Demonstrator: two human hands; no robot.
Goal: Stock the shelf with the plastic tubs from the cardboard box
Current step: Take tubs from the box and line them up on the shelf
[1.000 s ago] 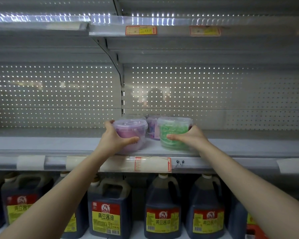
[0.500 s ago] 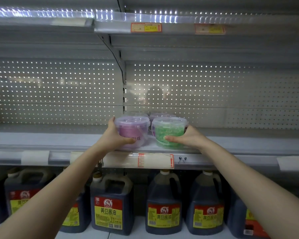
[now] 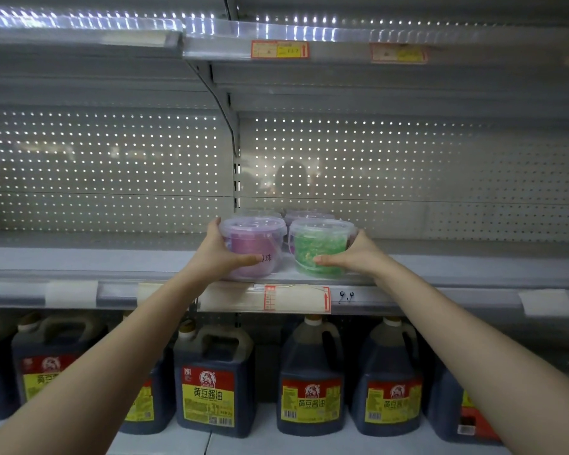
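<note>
The person stands in front of the shelf (image 3: 79, 261) with both arms stretched out. The left hand (image 3: 222, 256) is wrapped around a purple tub (image 3: 252, 244), which sits near the front edge of the shelf. Just beside it, the right hand (image 3: 355, 256) grips a green tub (image 3: 321, 246) in the same way. Two more tubs (image 3: 304, 215) stand behind them. The step in hand seems to be the placing of this pair. Next, I think, both hands must let go without tipping the tubs and go back for more; the cardboard box is not in view.
</note>
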